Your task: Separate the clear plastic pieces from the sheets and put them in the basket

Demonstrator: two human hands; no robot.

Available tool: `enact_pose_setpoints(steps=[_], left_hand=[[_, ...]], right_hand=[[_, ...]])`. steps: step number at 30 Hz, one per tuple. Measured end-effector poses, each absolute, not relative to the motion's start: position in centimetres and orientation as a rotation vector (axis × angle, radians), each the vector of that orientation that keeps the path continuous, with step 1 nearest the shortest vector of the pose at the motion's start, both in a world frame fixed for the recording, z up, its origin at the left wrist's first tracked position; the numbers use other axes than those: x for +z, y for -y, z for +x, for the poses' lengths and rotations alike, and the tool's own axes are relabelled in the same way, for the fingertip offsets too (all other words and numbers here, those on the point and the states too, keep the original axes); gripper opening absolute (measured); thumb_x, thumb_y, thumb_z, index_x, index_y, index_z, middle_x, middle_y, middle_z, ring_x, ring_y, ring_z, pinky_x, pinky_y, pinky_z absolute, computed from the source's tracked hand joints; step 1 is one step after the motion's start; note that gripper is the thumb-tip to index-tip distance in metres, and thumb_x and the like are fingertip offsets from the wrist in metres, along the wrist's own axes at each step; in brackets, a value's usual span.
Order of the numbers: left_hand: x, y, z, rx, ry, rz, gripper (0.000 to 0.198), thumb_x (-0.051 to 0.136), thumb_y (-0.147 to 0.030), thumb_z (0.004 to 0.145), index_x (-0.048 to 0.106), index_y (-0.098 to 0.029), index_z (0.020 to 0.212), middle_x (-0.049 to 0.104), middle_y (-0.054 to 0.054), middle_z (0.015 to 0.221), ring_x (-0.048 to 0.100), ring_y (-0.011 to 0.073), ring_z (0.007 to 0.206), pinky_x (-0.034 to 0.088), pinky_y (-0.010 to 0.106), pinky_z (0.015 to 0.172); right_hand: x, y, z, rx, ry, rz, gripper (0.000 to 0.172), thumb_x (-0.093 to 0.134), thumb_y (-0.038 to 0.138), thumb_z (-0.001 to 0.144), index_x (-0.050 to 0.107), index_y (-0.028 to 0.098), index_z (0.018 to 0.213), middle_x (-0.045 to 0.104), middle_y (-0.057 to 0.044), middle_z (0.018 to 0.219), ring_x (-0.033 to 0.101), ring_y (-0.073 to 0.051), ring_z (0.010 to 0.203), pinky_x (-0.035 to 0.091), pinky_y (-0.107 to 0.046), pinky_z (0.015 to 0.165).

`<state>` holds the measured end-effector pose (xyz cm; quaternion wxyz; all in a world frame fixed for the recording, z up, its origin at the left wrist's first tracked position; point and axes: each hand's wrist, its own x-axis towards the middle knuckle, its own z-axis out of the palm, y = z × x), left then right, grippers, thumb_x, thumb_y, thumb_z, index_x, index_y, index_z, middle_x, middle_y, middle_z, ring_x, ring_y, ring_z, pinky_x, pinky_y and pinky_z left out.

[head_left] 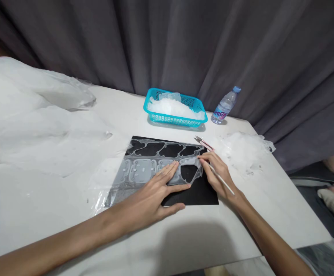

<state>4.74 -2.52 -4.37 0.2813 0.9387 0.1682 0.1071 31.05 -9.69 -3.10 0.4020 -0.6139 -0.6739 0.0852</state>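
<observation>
Right grip [220,168] pinching stick [226,185]; left [157,193] splayed on sheet [143,171].

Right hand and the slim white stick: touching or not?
Touching. The head view shows the right hand gripping the slim white stick like a pen, its shaft slanting back across the hand.

Near tabletop [139,243] lies open; basket [174,119] and bottle [223,109] obstruct the back.

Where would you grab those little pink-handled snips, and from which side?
Probably hold the snips by their pink handles, from above and the right: they seem to lie flat, handles ending near the person's right hand, while the bare blades point away to the left.
</observation>
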Motion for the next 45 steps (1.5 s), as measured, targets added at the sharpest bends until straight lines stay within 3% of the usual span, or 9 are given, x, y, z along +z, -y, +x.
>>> enact_pose_setpoints(steps=[6,12,16,19,22,28,31,38,45], left_hand=[[-3.8,2.1,4.6,0.274,-0.449,2.540,0.055,0.062,-0.056,0.102,0.055,-0.040,0.154,0.018,0.007,0.177,0.027,0.0394,0.160,0.036,0.058,0.124],[-2.3,2.1,5.0,0.228,-0.527,2.455,0.045,0.058,-0.057,0.103,0.065,-0.039,0.144,0.040,0.009,0.168,0.044,0.0371,0.151,0.042,0.057,0.119],[-1.1,1.1,6.1,0.372,-0.641,2.132,0.048,0.041,-0.061,0.108,0.071,-0.030,0.130,0.063,0.007,0.136,0.055,0.0273,0.133,0.045,0.049,0.116],[-0.8,-0.4,7.1,0.331,-0.667,1.820,0.067,0.024,-0.066,0.109,0.075,-0.022,0.112,0.072,0.006,0.100,0.064,0.0233,0.096,0.053,0.039,0.092],[-1.0,-1.4,7.5,0.261,-0.662,1.706,0.059,0.045,-0.069,0.102,0.074,-0.018,0.092,0.066,0.002,0.080,0.057,0.0189,0.075,0.047,0.031,0.072],[-1.8,-1.5,6.8,0.272,-0.578,1.768,0.044,0.060,-0.059,0.098,0.072,-0.020,0.114,0.070,0.003,0.096,0.059,0.0192,0.081,0.043,0.029,0.072],[-1.7,-1.3,6.6,0.271,-0.603,1.861,0.041,0.058,-0.053,0.101,0.070,-0.024,0.127,0.071,0.003,0.099,0.058,0.0189,0.080,0.042,0.029,0.071],[-1.1,-0.6,7.0,0.324,-0.581,1.891,0.044,0.049,-0.056,0.107,0.073,-0.020,0.100,0.070,0.001,0.092,0.060,0.0184,0.082,0.042,0.029,0.075],[-2.2,0.1,6.7,0.342,-0.576,2.111,0.043,0.044,-0.052,0.111,0.069,-0.019,0.097,0.070,0.000,0.085,0.063,0.0170,0.074,0.042,0.029,0.071]], right_hand=[[-2.9,7.9,35.3,0.098,1.037,-1.687,0.025,0.061,0.039,0.096,0.072,0.018,0.089,0.070,-0.004,0.084,0.064,-0.023,0.085,0.050,-0.036,0.080],[-2.5,8.6,33.7,0.169,1.082,-1.593,0.025,0.061,0.040,0.098,0.074,0.019,0.093,0.071,-0.005,0.091,0.064,-0.022,0.088,0.050,-0.037,0.084],[-1.3,10.0,30.2,0.296,1.242,-1.469,0.021,0.060,0.036,0.102,0.075,0.022,0.098,0.071,-0.007,0.097,0.066,-0.023,0.095,0.052,-0.038,0.087],[-0.8,11.2,27.6,0.474,1.459,-1.367,0.019,0.060,0.031,0.104,0.077,0.025,0.110,0.070,-0.007,0.100,0.067,-0.022,0.094,0.055,-0.037,0.087],[-0.8,12.0,26.4,0.731,1.676,-1.296,0.022,0.061,0.030,0.104,0.076,0.027,0.119,0.070,-0.005,0.104,0.068,-0.019,0.095,0.056,-0.035,0.089],[-0.7,11.4,29.2,0.551,1.604,-1.346,0.051,0.035,0.044,0.113,0.081,0.027,0.102,0.065,-0.009,0.116,0.062,-0.025,0.116,0.050,-0.045,0.106],[-0.8,10.0,30.5,0.394,1.557,-1.450,0.045,0.033,0.043,0.113,0.075,0.025,0.115,0.063,-0.010,0.123,0.059,-0.025,0.121,0.046,-0.047,0.109],[-1.0,7.4,28.7,0.755,1.735,-1.553,0.030,0.061,0.047,0.103,0.073,0.022,0.091,0.069,-0.002,0.083,0.058,-0.020,0.084,0.046,-0.034,0.078],[-0.4,7.6,28.5,1.049,1.631,-1.520,0.022,0.069,0.040,0.096,0.073,0.020,0.087,0.062,0.003,0.072,0.046,-0.014,0.066,0.035,-0.028,0.063]])
